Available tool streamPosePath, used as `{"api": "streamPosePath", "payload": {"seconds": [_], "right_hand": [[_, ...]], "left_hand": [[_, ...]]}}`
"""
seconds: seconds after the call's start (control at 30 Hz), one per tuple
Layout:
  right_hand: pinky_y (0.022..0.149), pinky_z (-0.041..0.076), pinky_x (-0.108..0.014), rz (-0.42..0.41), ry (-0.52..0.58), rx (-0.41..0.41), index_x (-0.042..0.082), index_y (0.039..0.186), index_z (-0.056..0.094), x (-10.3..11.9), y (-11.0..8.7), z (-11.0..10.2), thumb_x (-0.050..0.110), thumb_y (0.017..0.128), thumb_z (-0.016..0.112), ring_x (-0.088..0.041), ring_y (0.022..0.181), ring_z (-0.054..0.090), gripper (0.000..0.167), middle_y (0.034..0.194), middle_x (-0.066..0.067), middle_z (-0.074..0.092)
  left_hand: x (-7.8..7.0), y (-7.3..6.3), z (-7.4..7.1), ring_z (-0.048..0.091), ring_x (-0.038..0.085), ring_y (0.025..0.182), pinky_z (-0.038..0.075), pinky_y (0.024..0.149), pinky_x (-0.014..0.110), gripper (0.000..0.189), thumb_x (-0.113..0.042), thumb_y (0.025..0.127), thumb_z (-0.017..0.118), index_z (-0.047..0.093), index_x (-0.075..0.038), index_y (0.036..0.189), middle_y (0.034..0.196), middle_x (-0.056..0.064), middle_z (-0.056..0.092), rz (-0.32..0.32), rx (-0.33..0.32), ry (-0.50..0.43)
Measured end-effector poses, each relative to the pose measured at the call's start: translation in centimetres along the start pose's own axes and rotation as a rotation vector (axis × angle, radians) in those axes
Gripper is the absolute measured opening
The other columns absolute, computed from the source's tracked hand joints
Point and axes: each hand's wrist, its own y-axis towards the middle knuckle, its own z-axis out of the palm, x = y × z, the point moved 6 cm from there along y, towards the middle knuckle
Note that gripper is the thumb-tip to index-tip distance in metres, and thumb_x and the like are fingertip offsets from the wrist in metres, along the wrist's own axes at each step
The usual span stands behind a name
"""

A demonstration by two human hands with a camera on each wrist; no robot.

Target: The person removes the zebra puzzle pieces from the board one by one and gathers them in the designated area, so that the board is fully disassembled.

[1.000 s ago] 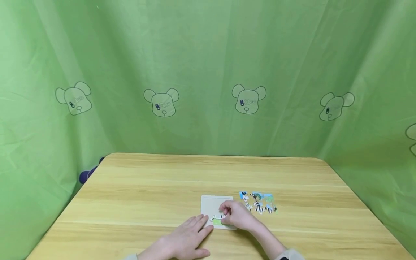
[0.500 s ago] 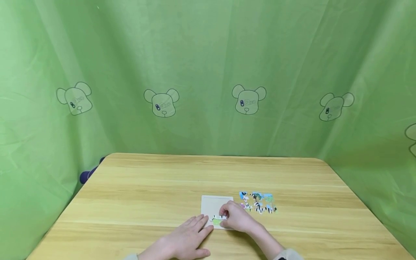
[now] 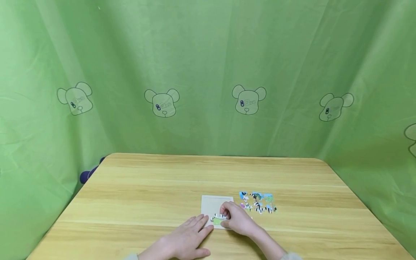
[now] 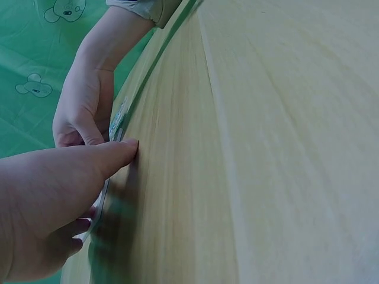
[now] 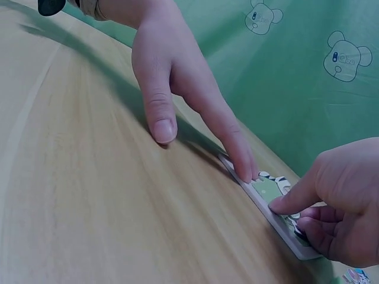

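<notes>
A pale puzzle tray (image 3: 211,204) lies on the table; green and zebra-striped puzzle pieces (image 3: 217,221) sit at its near side. My left hand (image 3: 186,238) lies spread with straight fingers, the fingertips resting on the tray's left edge and the thumb on the tabletop. Over the tray's near right part, my right hand (image 3: 238,218) has curled fingers and grips a puzzle piece. In the right wrist view its thumb (image 5: 284,204) presses on a green piece (image 5: 267,189), fingertips close by; the hand hides part of the gripped piece.
Several loose puzzle pieces (image 3: 260,203), blue, green, and black-and-white striped, lie to the right of the tray. The wooden table (image 3: 146,191) is enclosed by a green curtain (image 3: 204,54) with bear heads. Something purple (image 3: 85,176) shows beyond the table's left edge.
My right hand has shifted slightly over the tray, uncovering a pink part of a loose piece beside it. The left hand stays in place.
</notes>
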Motion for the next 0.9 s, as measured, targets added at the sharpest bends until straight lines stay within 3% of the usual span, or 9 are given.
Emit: {"api": "streamPosePath", "payload": {"seconds": [0.4, 0.67, 0.9], "right_hand": [[0.055, 0.041, -0.021, 0.018, 0.044, -0.005, 0.009, 0.086, 0.053, -0.3, -0.3, 0.1, 0.002, 0.078, 0.066, -0.008, 0.062, 0.044, 0.017, 0.071, 0.005, 0.049], [0.061, 0.045, -0.020, 0.013, 0.234, 0.044, 0.003, 0.088, 0.054, -0.7, -0.1, -0.9, 0.001, 0.079, 0.066, -0.014, 0.070, 0.050, 0.016, 0.076, -0.002, 0.052], [0.063, 0.047, -0.021, 0.034, 0.301, 0.072, 0.001, 0.091, 0.054, -2.0, -0.8, -3.2, 0.005, 0.080, 0.067, -0.015, 0.072, 0.051, 0.017, 0.079, -0.004, 0.052]], "left_hand": [[0.2, 0.0, -0.2, 0.027, 0.028, 0.135, 0.027, 0.109, 0.038, 0.069, -0.058, 0.091, 0.039, 0.037, -0.010, 0.141, 0.147, 0.016, 0.029, 0.006, -0.006, -0.023], [0.2, 0.1, -0.2, 0.027, 0.028, 0.135, 0.026, 0.109, 0.038, 0.070, -0.058, 0.091, 0.039, 0.037, -0.010, 0.142, 0.147, 0.016, 0.029, 0.001, -0.002, -0.021], [0.2, 0.0, -0.2, 0.026, 0.028, 0.136, 0.026, 0.109, 0.038, 0.069, -0.058, 0.091, 0.039, 0.037, -0.011, 0.142, 0.148, 0.016, 0.029, -0.005, 0.007, -0.023]]}}
